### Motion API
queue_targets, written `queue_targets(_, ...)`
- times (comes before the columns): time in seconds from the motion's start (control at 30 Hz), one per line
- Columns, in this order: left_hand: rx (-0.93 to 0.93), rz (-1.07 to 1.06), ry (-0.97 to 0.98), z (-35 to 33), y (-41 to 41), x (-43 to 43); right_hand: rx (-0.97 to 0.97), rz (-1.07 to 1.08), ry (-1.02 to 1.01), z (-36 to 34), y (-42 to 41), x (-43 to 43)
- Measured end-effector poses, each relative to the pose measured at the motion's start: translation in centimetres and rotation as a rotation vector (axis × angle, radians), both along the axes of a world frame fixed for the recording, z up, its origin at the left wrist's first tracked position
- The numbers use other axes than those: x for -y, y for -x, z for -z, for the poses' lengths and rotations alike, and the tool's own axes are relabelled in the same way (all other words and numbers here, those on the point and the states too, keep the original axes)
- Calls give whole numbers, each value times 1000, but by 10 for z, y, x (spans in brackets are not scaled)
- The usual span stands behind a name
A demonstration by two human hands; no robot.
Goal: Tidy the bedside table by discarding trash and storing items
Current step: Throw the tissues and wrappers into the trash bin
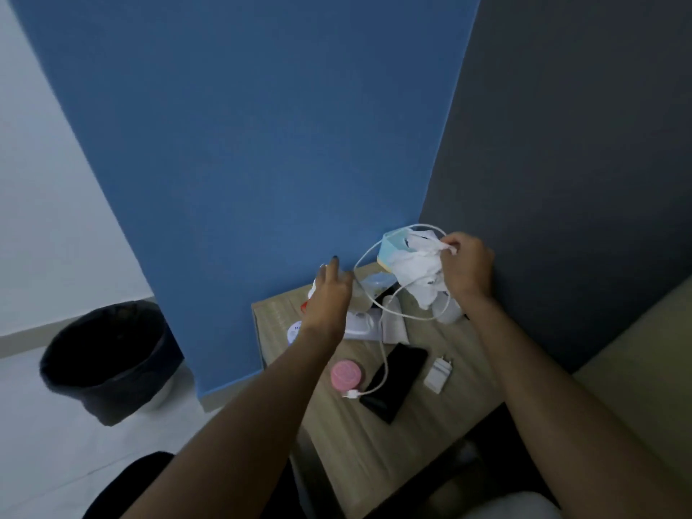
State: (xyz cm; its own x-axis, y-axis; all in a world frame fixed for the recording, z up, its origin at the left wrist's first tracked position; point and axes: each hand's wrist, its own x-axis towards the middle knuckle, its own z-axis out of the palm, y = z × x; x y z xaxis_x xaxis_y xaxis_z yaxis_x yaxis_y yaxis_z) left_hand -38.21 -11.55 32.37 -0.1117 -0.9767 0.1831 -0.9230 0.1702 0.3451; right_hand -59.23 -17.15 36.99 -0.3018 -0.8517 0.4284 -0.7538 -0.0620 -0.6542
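Note:
My right hand (468, 267) is lifted above the back of the wooden bedside table (374, 443), pinching a crumpled white tissue (419, 271) together with a light blue face mask (393, 245). A white charging cable (378, 320) loops around that bundle and trails down to its plug near the front. My left hand (329, 297) reaches over the table's back left with fingers spread, holding nothing. On the table lie a black phone (395, 380), a pink round tin (347, 373) and a white charger plug (437, 374).
A bin lined with a black bag (108, 357) stands on the pale floor left of the table. Small white containers (393, 324) and a round white lid (294, 333) crowd the table's back. A blue wall is behind, a dark grey wall to the right, a bed edge (636, 368) at right.

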Motion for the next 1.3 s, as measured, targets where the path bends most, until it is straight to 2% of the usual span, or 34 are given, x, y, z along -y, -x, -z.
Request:
queue_targets(0.2, 62, 13, 74, -52, -13, -15, 39, 54, 150, -37, -18, -8)
queue_targets(0.63, 59, -33, 93, -56, -32, -21, 127, 17, -58, -41, -27, -10)
queue_targets(0.83, 46, -46, 82, -56, -32, -18, 104, -51, -351, -44, -23, -10)
queue_targets(1.3, 25, -67, 80, -66, -44, -22, 28, -41, -306, -55, -38, -5)
